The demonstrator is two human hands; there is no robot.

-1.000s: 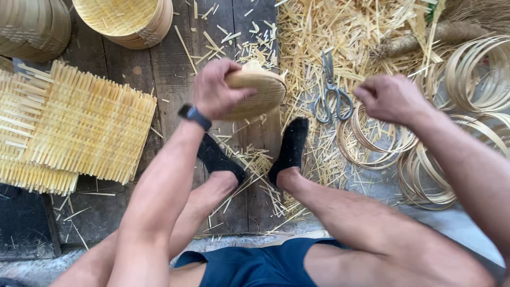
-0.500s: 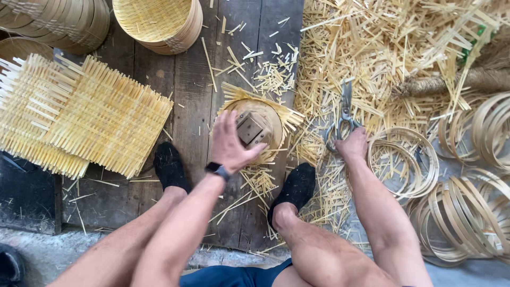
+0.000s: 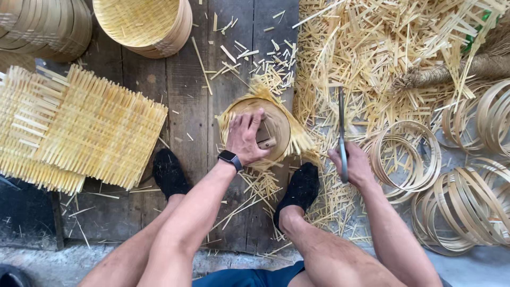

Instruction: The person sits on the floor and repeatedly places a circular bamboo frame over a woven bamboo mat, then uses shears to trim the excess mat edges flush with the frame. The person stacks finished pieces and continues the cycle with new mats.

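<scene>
Plank floor w/ bamboo offcuts. Left hand (image 3: 245,137) spread, pressing light, springy half-woven basket (image 3: 265,130) over mould; right hand (image 3: 351,166) beside it, fist closed on scissors (image 3: 341,135). Grip by rim.

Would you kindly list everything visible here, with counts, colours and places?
Round bamboo basket: one, tan, centre, under the left hand.
Wooden block: one, brown, inside that basket.
Scissors: one pair, grey metal, in the right hand.
Woven mats: a few overlapping, yellow, left.
Stacked baskets: one stack top centre, another at top left, yellow.
Bamboo hoops: many, pale tan, right.
Bamboo offcuts: countless, straw-coloured, upper right.
Plank floor: dark wood.
Wristwatch: one, black, left wrist.
Socks: two, black.
Left hand: on the basket.
Right hand: grips the scissors.
</scene>
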